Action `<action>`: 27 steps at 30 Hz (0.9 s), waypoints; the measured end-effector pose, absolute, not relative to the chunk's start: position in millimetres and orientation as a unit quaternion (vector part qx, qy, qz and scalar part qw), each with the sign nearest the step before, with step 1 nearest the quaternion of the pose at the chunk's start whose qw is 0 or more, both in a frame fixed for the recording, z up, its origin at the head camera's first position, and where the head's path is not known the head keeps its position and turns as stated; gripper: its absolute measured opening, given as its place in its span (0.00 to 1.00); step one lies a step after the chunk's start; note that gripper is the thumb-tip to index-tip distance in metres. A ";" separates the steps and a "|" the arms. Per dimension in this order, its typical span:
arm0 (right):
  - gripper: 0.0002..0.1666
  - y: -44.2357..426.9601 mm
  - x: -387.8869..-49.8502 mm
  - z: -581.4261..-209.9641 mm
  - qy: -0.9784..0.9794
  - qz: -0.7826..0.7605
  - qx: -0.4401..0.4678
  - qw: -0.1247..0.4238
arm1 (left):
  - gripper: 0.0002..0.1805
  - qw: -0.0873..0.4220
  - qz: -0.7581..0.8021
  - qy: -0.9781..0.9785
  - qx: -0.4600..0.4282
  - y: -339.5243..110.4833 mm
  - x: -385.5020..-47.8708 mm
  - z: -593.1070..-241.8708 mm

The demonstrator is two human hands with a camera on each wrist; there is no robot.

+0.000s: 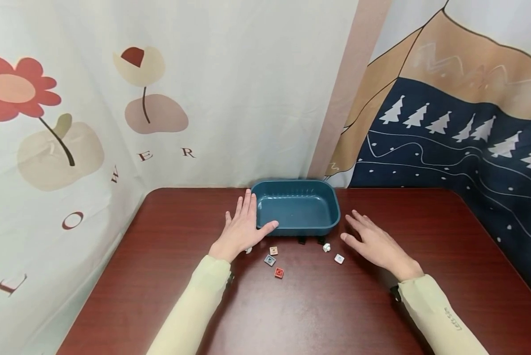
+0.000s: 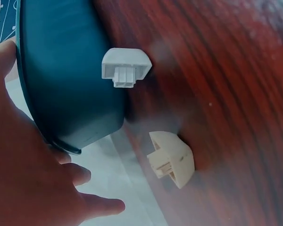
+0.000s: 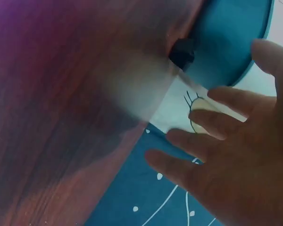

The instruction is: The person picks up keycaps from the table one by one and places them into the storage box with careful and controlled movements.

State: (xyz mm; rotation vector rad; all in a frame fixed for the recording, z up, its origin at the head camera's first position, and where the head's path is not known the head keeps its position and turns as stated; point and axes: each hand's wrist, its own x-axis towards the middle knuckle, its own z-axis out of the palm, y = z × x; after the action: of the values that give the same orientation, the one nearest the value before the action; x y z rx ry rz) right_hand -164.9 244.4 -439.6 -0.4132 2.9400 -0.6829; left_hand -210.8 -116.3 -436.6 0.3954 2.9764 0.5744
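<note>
1. On the white curtain [image 1: 247, 98], left of the blue bin [image 1: 295, 231], we read five separate brown-red capitals. From farthest to nearest the bin, we list: "L" [image 1: 10, 290], "O" [image 1: 64, 223], "W" [image 1: 115, 174], "E" [image 1: 145, 156], "R" [image 1: 188, 153].
2. On the right sleeve [image 1: 434, 310], in front and to the right of the bin, we find small dark lettering [image 1: 453, 318]. It appears to begin "LETS"; we cannot confirm the remainder.
</note>
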 end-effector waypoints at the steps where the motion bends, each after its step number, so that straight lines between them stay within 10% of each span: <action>1: 0.43 243.2 -164.8 -440.5 0.964 -0.219 -0.142 0.049 | 0.62 0.042 0.189 0.972 0.130 -116.2 -210.4 -436.6; 27: 0.14 234.5 -159.3 -450.8 0.956 -0.196 -0.217 -0.012 | 0.64 0.040 0.158 0.980 0.115 -114.6 -207.5 -434.5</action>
State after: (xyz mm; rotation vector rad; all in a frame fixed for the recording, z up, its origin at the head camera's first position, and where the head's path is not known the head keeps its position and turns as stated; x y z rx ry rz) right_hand -159.3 234.5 -450.8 -0.6881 3.0259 -0.6217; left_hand -207.5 -114.6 -434.5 0.3513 3.0033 0.4852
